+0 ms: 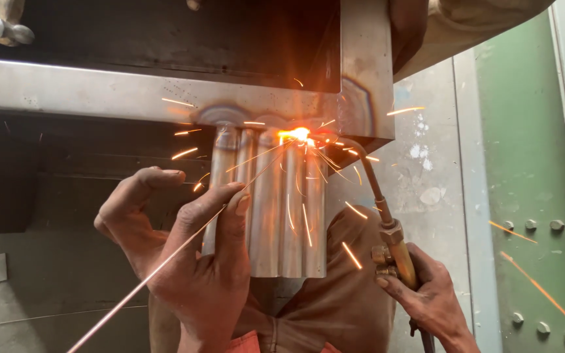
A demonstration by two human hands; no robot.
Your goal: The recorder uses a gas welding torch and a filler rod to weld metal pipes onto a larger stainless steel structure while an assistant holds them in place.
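Joint point(297, 135): glowing spot where fluted steel piece point(276, 202) meets steel frame point(165, 95), sparks flying.
Filler rod point(165, 261): pinched in left hand point(191, 261), tip at glow; best fed steadily into melt.
Brass torch point(387, 229): gripped by right hand point(429, 294); flame best kept on seam.

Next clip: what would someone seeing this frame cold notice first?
The bright orange flame at centre, throwing sparks where a bundle of metal tubes meets the steel beam above. The right hand holds a brass torch whose bent tip reaches the flame. The left hand feeds a thin rod up to the same spot.
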